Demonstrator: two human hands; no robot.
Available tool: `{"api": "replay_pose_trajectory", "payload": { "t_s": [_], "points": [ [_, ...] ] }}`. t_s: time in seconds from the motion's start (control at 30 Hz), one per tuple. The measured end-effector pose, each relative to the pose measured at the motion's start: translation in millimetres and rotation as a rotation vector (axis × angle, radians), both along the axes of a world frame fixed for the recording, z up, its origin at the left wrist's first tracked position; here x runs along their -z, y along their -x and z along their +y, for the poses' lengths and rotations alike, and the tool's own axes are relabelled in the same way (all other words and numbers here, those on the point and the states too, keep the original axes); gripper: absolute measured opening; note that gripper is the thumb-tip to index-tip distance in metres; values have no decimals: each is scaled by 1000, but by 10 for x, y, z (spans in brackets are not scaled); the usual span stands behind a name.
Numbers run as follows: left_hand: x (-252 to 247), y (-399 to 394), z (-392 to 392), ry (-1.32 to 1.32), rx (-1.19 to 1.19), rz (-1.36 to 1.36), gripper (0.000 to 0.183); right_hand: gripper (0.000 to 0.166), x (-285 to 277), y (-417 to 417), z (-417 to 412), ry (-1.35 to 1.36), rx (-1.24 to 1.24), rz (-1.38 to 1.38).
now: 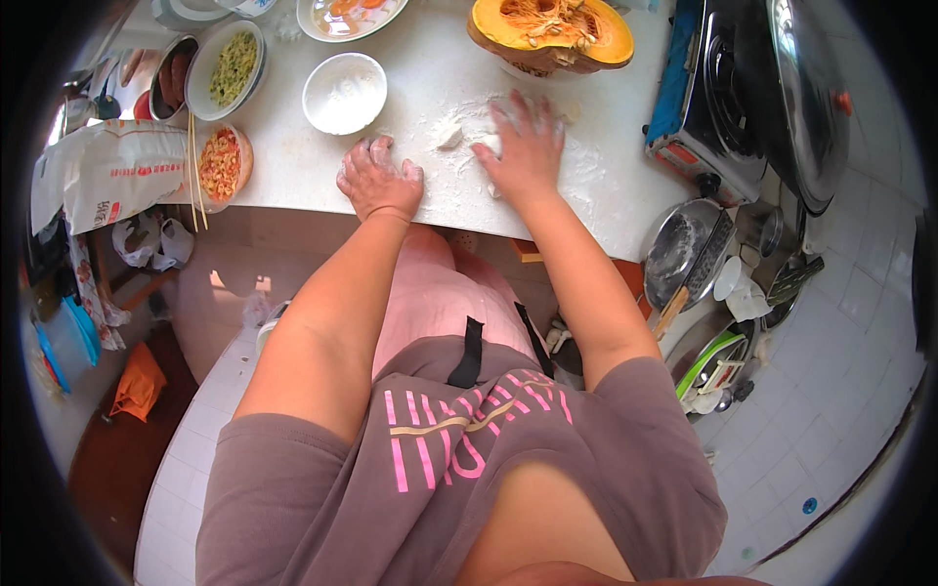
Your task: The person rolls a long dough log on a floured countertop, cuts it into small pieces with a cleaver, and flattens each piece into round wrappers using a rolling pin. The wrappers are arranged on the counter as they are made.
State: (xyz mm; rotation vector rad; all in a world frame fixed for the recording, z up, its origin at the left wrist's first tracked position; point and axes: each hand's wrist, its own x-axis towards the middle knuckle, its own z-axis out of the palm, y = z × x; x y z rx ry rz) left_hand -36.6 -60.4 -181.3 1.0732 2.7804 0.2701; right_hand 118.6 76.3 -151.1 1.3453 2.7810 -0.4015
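Note:
My left hand [379,179], floury at the fingertips, rests near the front edge of the white countertop [286,172], its thumb apart from loosely bent fingers. Just beyond it stands a white bowl [344,94] with white flour in it. My right hand [526,150] lies palm down with fingers spread on the floured surface; whatever is beneath the palm is hidden. Between the hands, a small lump of dough [448,134] sits in scattered flour. A smaller pale piece [494,190] shows beside my right wrist, and a flat pale piece [569,111] lies past the fingertips.
A cut pumpkin [549,33] stands at the back. On the left are a bowl of chopped green filling [233,69], a bowl of orange-red food [220,162], chopsticks [196,172] and a flour bag [124,161]. A gas stove [707,132] and metal pan [678,242] flank the right.

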Motion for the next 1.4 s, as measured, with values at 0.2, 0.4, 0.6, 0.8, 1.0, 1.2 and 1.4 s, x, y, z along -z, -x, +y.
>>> {"api": "replay_pose_trajectory", "payload": {
  "t_s": [0.2,0.4,0.6,0.8,1.0,1.2,1.4],
  "points": [
    [2,-21,-3,-9,-6,6,51,79,128,-239,-575,-55,6,103],
    [-14,-18,14,14,0,-7,51,52,-1,185,-28,-140,-358,49],
    [6,-1,16,5,-5,10,51,53,64,-312,66,-40,-4,79],
    [-8,-15,6,29,5,-10,51,63,276,-723,571,-65,207,468],
    [-16,-14,0,41,-16,5,53,68,-33,-178,154,-38,-99,95],
    [22,7,16,31,0,14,53,63,26,270,-160,-75,-321,56],
    [14,3,5,-1,3,-6,51,63,176,-176,346,-2,-162,77]
  ]
}}
